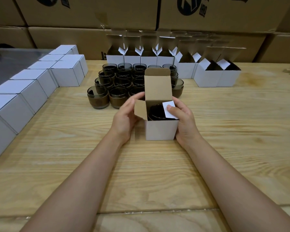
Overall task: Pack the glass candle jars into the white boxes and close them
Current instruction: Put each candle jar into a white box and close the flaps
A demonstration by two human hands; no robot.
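Note:
A small white box [161, 130] stands open on the wooden table in the middle, its tall lid flap upright. A dark glass candle jar [156, 113] sits inside it. My left hand [126, 116] holds the box's left side, fingers around the left side flap. My right hand [182, 119] grips the right side, and its thumb presses the right side flap down over the jar. Behind the box stand several dark glass jars [107, 91] in stacked rows.
Several closed white boxes [32, 91] line the left side of the table. Several open white boxes [214, 76] with raised flaps stand at the back and back right. Large brown cartons [90, 12] form a wall behind. The wooden table [157, 173] stretches toward me.

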